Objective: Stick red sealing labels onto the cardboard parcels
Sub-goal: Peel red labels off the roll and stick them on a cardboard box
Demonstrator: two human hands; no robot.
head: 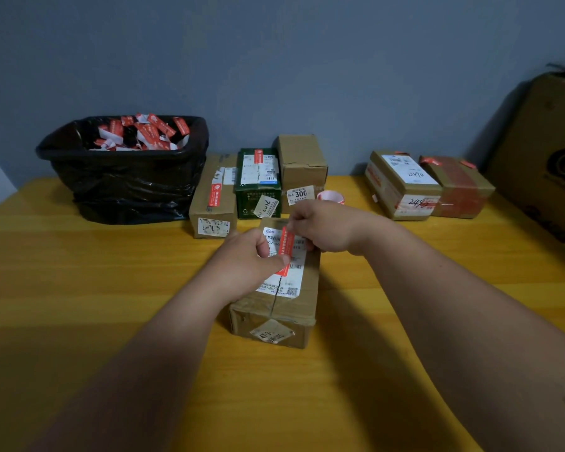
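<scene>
Red sealing label, pinched at its ends by left hand and right hand, may wrinkle or sit crooked across the parcel seam if pressed unevenly.

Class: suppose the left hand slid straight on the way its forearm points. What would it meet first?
Probably the right hand, which holds the far end of the same red label on the parcel; depth is hard to judge here.
</scene>
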